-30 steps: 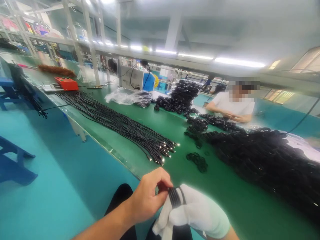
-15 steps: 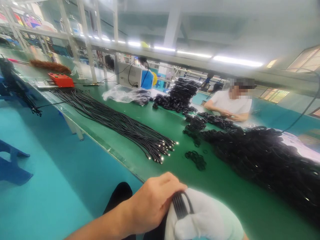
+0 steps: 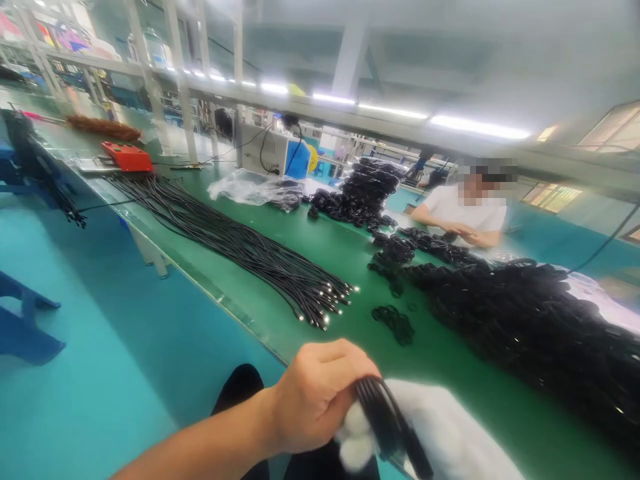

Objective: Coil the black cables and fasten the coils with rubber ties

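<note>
Low at the front, my bare left hand (image 3: 320, 397) is closed on a coiled black cable (image 3: 383, 413), fingers bent over the top of its loops. My right hand (image 3: 435, 420), in a white glove, is at the coil's other side; its blurred fingertips curl out beneath the loops near my left hand. One thick black end of the coil points down to the right. Beyond my hands, a bundle of straight black cables (image 3: 240, 243) with shiny metal plugs lies along the green table (image 3: 325, 243). A small heap of black rings (image 3: 394, 325) sits right of the plugs.
A large pile of coiled black cables (image 3: 525, 327) covers the table's right side. Farther back are stacked black coils (image 3: 373, 180), a clear plastic bag (image 3: 240, 187), a grey-blue machine (image 3: 273, 152) and a red device (image 3: 129, 157). Across the table sits a person (image 3: 465, 213).
The coil has turned and more of it shows, with a thick end now pointing down right. My gloved right hand has shifted behind and below the loops; my left keeps its grip.
</note>
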{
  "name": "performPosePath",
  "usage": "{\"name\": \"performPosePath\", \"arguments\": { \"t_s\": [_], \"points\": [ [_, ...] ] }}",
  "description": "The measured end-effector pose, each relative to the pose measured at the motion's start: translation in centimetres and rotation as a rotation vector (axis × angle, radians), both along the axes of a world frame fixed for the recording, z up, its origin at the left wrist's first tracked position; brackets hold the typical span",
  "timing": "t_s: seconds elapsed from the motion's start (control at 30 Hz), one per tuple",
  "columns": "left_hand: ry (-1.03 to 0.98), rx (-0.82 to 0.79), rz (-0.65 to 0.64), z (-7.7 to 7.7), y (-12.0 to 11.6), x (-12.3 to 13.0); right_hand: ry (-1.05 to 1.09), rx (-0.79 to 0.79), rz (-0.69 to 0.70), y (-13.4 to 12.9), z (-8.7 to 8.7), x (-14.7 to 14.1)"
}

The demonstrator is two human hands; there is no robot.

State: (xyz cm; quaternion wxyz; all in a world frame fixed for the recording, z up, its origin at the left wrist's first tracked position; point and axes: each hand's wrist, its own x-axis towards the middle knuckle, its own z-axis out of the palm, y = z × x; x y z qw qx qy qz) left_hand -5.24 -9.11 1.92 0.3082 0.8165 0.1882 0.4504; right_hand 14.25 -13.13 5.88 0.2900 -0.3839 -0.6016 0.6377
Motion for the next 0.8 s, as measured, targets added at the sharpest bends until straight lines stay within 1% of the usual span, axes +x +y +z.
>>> {"name": "performPosePath", "arguments": {
  "t_s": [0.1,0.13,0.17,0.23,0.3,0.37,0.47,0.53,0.63,0.7,0.8],
  "points": [
    [0.057,-0.036,0.022,0.3,0.5,-0.2,0.001,0.085,-0.213,0.4,0.2,1.5],
    [0.089,-0.045,0.033,0.2,0.6,-0.2,-0.027,0.107,-0.254,0.5,0.1,1.7],
    [0.117,-0.051,0.044,0.2,0.8,-0.2,-0.077,0.126,-0.262,0.8,-0.1,1.6],
    [0.151,-0.062,0.063,0.1,1.2,0.1,-0.203,0.172,-0.216,1.3,-0.5,0.9],
    [0.156,-0.087,0.074,0.1,1.4,0.4,-0.236,0.217,-0.139,2.1,-1.0,0.0],
    [0.148,-0.12,0.083,0.2,1.6,0.6,-0.14,0.196,-0.053,3.0,-1.4,-0.9],
    [0.132,-0.15,0.103,0.5,1.7,0.8,0.061,0.004,0.085,3.9,-1.5,-1.5],
    [0.134,-0.147,0.12,0.6,1.8,1.1,0.132,-0.055,0.097,4.3,-1.8,-1.6],
    [0.177,-0.162,0.183,1.0,2.1,1.6,0.208,-0.039,0.032,4.9,-2.6,-1.4],
    [0.205,-0.239,0.233,1.4,2.5,2.0,0.312,-0.12,0.061,5.4,-3.4,-0.9],
    [0.196,-0.465,0.241,1.6,3.2,2.5,0.443,-0.251,0.135,6.1,-4.5,-0.2]
  ]
}}
